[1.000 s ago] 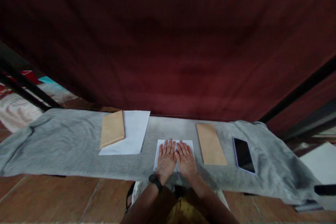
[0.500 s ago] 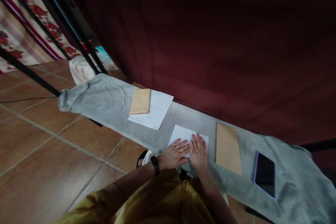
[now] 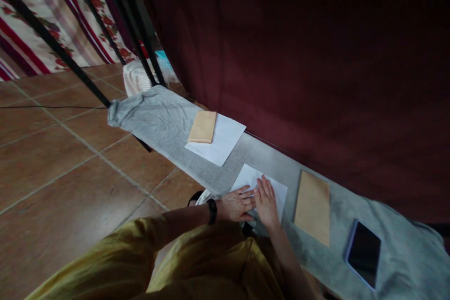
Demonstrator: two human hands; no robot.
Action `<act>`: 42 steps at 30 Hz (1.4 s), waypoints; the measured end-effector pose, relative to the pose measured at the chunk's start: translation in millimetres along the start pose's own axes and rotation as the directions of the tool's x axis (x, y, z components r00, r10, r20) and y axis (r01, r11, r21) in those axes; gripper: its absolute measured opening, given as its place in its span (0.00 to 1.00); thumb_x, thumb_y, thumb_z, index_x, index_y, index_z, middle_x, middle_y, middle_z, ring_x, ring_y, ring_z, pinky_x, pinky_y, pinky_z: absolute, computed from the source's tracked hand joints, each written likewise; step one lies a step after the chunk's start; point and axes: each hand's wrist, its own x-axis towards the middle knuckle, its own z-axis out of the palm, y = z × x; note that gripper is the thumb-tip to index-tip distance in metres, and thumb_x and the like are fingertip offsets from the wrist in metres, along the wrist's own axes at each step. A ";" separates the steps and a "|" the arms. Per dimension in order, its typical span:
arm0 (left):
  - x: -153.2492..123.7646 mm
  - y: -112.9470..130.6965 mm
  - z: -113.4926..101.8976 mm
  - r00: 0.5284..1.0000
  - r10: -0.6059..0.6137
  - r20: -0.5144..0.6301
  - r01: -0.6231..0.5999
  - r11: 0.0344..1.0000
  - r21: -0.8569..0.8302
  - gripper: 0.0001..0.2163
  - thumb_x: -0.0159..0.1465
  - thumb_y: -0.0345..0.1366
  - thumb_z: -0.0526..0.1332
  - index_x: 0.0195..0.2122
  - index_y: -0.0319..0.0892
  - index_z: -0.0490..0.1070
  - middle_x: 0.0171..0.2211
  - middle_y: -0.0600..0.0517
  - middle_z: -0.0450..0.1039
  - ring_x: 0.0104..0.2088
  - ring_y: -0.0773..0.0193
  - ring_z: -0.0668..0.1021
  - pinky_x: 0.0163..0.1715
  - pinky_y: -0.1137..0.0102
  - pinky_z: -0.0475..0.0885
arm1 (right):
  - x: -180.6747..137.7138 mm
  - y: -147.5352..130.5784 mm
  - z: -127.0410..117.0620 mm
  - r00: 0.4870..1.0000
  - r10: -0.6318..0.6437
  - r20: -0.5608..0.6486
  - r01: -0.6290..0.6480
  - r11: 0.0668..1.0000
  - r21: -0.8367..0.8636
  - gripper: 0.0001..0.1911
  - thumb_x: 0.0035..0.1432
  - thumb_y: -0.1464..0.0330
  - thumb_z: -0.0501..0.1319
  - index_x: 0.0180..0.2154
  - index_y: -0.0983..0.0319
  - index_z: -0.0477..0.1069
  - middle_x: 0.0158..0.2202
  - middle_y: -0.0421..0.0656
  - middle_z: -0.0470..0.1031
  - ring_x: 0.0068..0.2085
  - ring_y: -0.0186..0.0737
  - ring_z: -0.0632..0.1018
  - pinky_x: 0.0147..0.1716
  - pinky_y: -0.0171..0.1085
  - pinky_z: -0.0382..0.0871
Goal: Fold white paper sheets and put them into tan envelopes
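A sheet of white paper [image 3: 281, 193] lies on the grey cloth right in front of me, partly covered by both hands. My left hand [image 3: 236, 204], with a black band on its wrist, rests flat on the sheet's near left part, fingers stretched out to the right. Beside it, my right hand [image 3: 266, 201] lies flat on the middle of the paper, its fingers pointing away from me. The fingertips of the left reach the right hand's side. To the right of the sheet is a flat brown paper envelope or folded piece [image 3: 312, 208].
Farther left, a stack of brown paper pieces [image 3: 203, 126] sits on another white sheet [image 3: 228, 138]. A phone [image 3: 363, 253] lies at the right. Grey cloth [image 3: 158, 108] covers the narrow bench. A dark red curtain [image 3: 281, 65] hangs behind it; black metal bars [image 3: 59, 49] rise at the left.
The view has turned, so the bench things sit differently in the frame. My right hand has shifted slightly left on the paper, baring more of its right side. Both hands stay flat.
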 end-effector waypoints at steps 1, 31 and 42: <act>0.1 -0.5 4.5 1.000 0.000 -0.015 0.001 1.000 0.012 0.26 0.69 0.54 0.56 0.61 0.44 0.68 0.61 0.44 0.71 0.65 0.51 0.66 0.69 0.54 0.49 | 3.5 -3.8 -1.4 0.996 -0.066 0.053 0.064 0.997 0.030 0.31 0.74 0.58 0.36 0.67 0.64 0.60 0.72 0.48 0.54 0.71 0.44 0.56 0.69 0.50 0.50; 1.7 0.0 -21.4 1.000 0.010 0.004 -0.010 0.997 -0.081 0.26 0.73 0.45 0.53 0.69 0.45 0.54 0.69 0.47 0.59 0.70 0.59 0.59 0.71 0.54 0.48 | -70.4 -0.9 -12.5 0.991 -0.132 -0.015 0.129 0.984 -0.127 0.31 0.73 0.60 0.47 0.72 0.64 0.45 0.71 0.49 0.54 0.71 0.42 0.57 0.68 0.48 0.57; 39.3 -7.4 3.2 1.000 -0.007 0.006 0.007 1.000 -0.029 0.23 0.75 0.40 0.46 0.70 0.43 0.54 0.71 0.46 0.55 0.71 0.61 0.57 0.70 0.58 0.50 | -99.5 -4.5 -29.3 0.989 -0.116 -0.097 0.098 0.981 -0.167 0.26 0.70 0.63 0.55 0.67 0.60 0.61 0.68 0.49 0.62 0.68 0.47 0.64 0.68 0.51 0.57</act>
